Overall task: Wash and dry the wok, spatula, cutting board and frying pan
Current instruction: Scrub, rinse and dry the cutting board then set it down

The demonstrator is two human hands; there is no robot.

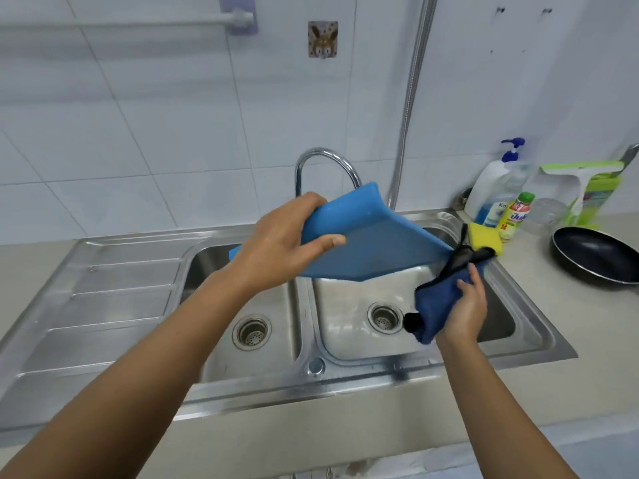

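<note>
Above sink (311, 382), left hand (280, 247) holds cutting board (373, 243) lengthwise left-to-right.

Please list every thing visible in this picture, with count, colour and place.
flat blue plastic cutting board: one, blue, held tilted above sink
black spatula: one, black, partly inside cloth
dark blue cloth: one, dark blue, wrapped round spatula
round black frying pan: one, black, counter at right
yellow sponge: one, yellow, sink's right rim
steel double sink: one, silver, centre
curved steel tap: one, silver, behind sink
white pump bottle: one, white, blue pump, right corner
small yellow bottle: one, green cap, beside pump bottle
green squeegee: one, green and white, right wall
left hand: grips cutting board
right hand: holds cloth
</note>
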